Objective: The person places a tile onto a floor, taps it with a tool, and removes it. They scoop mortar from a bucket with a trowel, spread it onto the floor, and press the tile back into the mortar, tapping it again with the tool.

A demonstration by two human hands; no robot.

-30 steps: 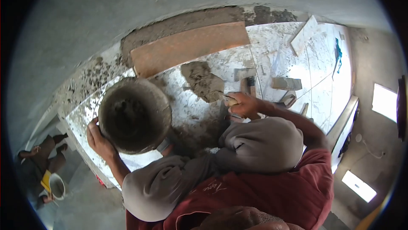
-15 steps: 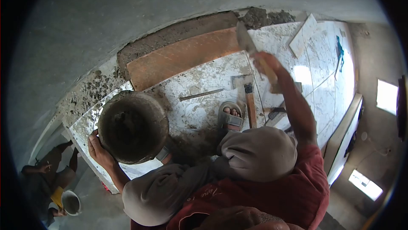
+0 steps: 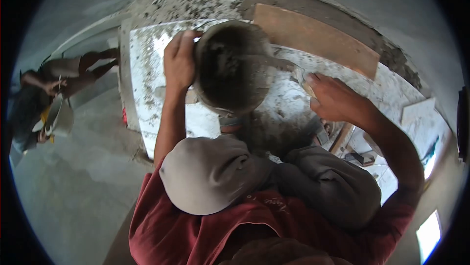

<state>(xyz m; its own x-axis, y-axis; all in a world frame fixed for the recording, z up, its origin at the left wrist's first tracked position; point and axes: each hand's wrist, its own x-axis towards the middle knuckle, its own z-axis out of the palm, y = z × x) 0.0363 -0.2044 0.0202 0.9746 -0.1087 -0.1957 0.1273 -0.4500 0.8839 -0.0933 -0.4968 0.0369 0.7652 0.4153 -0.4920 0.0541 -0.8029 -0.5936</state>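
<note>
My left hand grips the rim of a round mortar pan that is dark and caked with mortar inside. My right hand holds a trowel by its handle, and the blade reaches into the pan on its right side. The pan is held above a marble-patterned tiled floor. My knees in grey trousers are bent below the pan.
An orange-brown tile lies on a mortar bed by the wall. A loose white tile and small tools lie at the right. Another person crouches lower left with a bucket, beyond the tiled edge.
My view has swung left. My right hand came back from the wall, where it held the trowel raised, and put the blade into the pan. My left hand kept its grip on the rim.
</note>
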